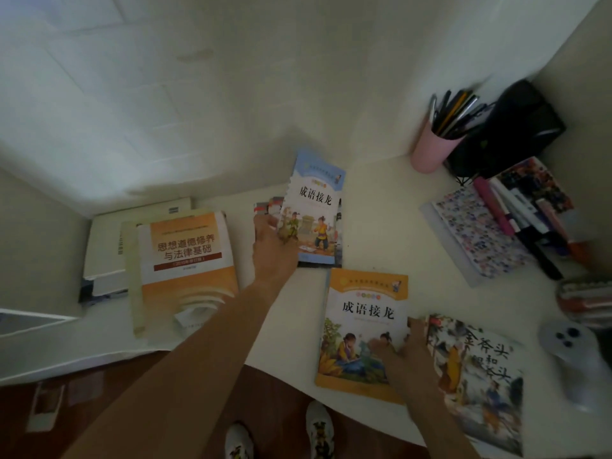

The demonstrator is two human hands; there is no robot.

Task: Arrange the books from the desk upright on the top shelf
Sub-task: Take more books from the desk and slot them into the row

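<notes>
A blue-covered picture book tilts up off a small pile at the desk's middle, gripped at its lower left edge by my left hand. An orange-covered picture book lies flat near the front edge. My right hand rests on its right edge, fingers over the cover; whether they grip it is unclear. A white illustrated book lies flat to the right of it. At the left, an orange-and-white textbook lies on a white book. The shelf is out of view.
A pink pen cup and a black holder stand at the back right. A patterned notebook and leaning books fill the right side. A white device lies at the right front. The desk is white.
</notes>
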